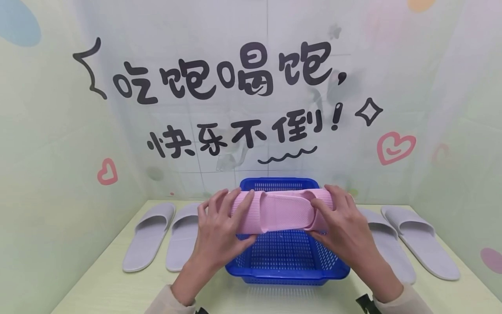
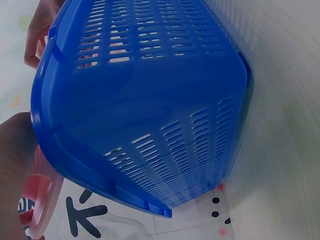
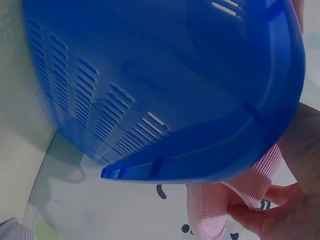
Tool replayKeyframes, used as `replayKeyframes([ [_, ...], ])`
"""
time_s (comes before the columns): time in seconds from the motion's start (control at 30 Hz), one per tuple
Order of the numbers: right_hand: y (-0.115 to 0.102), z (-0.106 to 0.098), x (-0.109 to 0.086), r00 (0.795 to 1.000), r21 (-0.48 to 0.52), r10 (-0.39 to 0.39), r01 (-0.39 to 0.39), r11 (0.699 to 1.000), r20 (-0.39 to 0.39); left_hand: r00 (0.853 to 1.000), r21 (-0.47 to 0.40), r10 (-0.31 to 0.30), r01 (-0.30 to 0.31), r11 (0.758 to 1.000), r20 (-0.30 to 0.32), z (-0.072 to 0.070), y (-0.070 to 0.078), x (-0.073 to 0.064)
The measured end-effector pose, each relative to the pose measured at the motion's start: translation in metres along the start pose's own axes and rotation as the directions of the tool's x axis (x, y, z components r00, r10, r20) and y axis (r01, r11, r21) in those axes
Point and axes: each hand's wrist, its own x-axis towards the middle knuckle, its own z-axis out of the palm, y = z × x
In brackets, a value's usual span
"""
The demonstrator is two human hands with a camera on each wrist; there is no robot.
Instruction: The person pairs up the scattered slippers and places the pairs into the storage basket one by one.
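Note:
Both hands hold a pair of pink slippers (image 1: 288, 211) sideways over a blue slotted plastic basket (image 1: 290, 274). The slippers are fitted together head to tail, with a ribbed strap at each end. My left hand (image 1: 221, 229) grips the left end, fingers over the top and thumb below. At the other end, my right hand (image 1: 345, 229) grips around the ribbed strap, thumb underneath. In the right wrist view, the fingers (image 3: 255, 217) curl around the pink strap beyond the basket's rim. The basket hides part of the left hand's hold in the left wrist view.
Two grey slippers (image 1: 149, 240) lie on the pale table (image 1: 117, 285) to the left of the basket. Another grey pair (image 1: 425, 246) lies to the right, its inner slipper partly behind my right hand. A printed curtain (image 1: 251, 26) with black writing hangs behind.

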Motion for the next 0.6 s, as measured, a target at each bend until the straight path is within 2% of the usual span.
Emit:
replayKeyframes([
  [0.23, 0.0013, -0.0035, 0.0006, 0.999, 0.059, -0.012, 0.01, 0.998, 0.04, 1.0, 0.005, 0.0, 0.0, 1.0, -0.009, -0.0003, 0.0005, 0.0001],
  [0.37, 0.003, -0.0041, 0.0013, 0.999, 0.06, -0.037, 0.036, 0.998, 0.019, 1.0, -0.007, 0.003, -0.003, 1.0, -0.01, -0.0002, -0.0002, -0.0001],
  [0.6, 0.0053, -0.0053, 0.0019, 0.999, 0.052, -0.031, 0.032, 0.998, -0.003, 1.0, -0.007, 0.028, -0.028, 1.0, 0.0, -0.001, -0.0015, -0.0001],
])
